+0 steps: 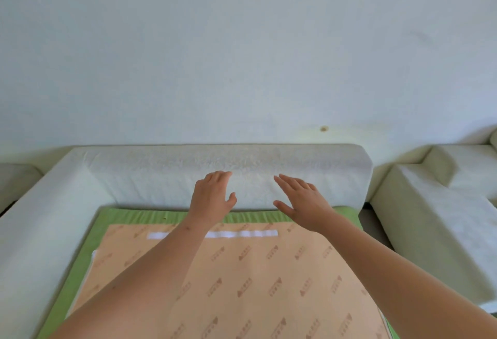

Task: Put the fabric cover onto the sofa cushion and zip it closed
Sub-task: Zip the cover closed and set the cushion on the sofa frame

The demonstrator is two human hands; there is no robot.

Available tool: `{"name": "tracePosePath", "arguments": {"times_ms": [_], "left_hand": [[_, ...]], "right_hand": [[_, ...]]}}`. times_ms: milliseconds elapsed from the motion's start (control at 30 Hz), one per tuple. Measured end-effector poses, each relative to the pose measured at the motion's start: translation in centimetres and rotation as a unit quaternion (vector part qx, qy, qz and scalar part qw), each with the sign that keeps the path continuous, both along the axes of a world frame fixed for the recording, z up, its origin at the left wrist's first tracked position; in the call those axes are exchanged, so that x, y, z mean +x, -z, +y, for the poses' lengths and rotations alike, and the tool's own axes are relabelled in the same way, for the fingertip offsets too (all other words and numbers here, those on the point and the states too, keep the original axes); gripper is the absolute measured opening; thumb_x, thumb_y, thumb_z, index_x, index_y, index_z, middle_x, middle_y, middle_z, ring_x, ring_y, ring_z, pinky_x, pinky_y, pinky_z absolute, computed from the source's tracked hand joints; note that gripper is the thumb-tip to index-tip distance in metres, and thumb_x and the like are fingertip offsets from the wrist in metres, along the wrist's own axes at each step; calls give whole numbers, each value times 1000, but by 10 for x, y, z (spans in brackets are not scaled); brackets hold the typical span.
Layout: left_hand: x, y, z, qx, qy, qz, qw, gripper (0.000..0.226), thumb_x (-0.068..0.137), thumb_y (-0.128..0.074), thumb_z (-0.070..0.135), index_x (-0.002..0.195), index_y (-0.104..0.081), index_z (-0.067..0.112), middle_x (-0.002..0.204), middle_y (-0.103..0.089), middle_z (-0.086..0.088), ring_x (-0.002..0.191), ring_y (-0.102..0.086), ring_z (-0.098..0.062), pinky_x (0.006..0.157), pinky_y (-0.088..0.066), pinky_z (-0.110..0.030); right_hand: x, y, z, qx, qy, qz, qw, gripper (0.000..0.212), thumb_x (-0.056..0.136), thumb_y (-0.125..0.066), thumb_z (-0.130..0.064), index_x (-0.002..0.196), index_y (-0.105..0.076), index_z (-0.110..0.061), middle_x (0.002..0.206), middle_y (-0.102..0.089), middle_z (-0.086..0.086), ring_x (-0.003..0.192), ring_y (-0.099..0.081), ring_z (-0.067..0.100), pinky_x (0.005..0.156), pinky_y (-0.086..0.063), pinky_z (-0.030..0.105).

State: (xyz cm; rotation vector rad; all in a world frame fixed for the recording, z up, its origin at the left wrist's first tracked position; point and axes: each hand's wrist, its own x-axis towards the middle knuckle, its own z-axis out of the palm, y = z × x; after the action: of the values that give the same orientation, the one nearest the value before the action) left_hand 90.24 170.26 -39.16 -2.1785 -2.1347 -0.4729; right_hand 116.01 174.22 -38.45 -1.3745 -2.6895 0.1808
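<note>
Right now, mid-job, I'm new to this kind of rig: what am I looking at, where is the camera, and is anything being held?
There is no machine here. One wide-angle camera sits on a person's head and looks forward and down, so the two bare arms coming in from the bottom are that person's own. The left hand and the right hand are both spread open, reaching toward the long pale grey backrest cushion of a sofa. Neither holds anything, and I cannot tell whether they touch it. Below the arms, on the seat, lies a peach-coloured sheet printed with small brown marks, with a white strip near its far edge. It rests on green fabric that shows along its far and left edges. A second pale sofa section stands to the right.
</note>
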Motion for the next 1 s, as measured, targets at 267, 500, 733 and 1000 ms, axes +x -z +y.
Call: {"name": "tracePosePath", "arguments": {"times_ms": [267, 500, 733, 1000], "left_hand": [[-48, 44, 82, -75, -22, 12, 997, 55, 91, -54, 37, 140, -45, 15, 136, -53, -2, 125, -48, -24, 95, -42, -39], [-76, 107, 161, -162, -43, -2, 986, 56, 91, -54, 39, 140, -44, 15, 136, -50, -7, 127, -42, -28, 95, -42, -41], [-98, 264, 224, -262, -65, 10, 963, 56, 90, -54, 44, 137, -46, 14, 131, -51, -9, 123, -44, -29, 93, -45, -41], [-111, 530, 327, -294, -67, 31, 953, 71, 91, -46, 62, 137, -42, 8, 136, -46, -15, 128, -38, -33, 99, -41, -46]], "right_hand": [[-22, 53, 67, -72, 38, -12, 997, 69, 96, -28, -59, 154, -6, -28, 160, -14, -6, 145, -18, 17, 116, -21, 39], [-49, 105, 139, -129, 63, -34, 989, 70, 95, -29, -60, 153, -8, -27, 159, -16, -4, 143, -21, 22, 113, -24, 44], [-93, 240, 225, -172, 23, -49, 984, 67, 95, -33, -58, 152, -17, -26, 155, -28, -7, 141, -28, 19, 112, -23, 39], [-148, 517, 333, -166, 17, -108, 980, 67, 95, -33, -58, 150, -22, -22, 149, -36, 3, 134, -37, 27, 107, -33, 44]]}}
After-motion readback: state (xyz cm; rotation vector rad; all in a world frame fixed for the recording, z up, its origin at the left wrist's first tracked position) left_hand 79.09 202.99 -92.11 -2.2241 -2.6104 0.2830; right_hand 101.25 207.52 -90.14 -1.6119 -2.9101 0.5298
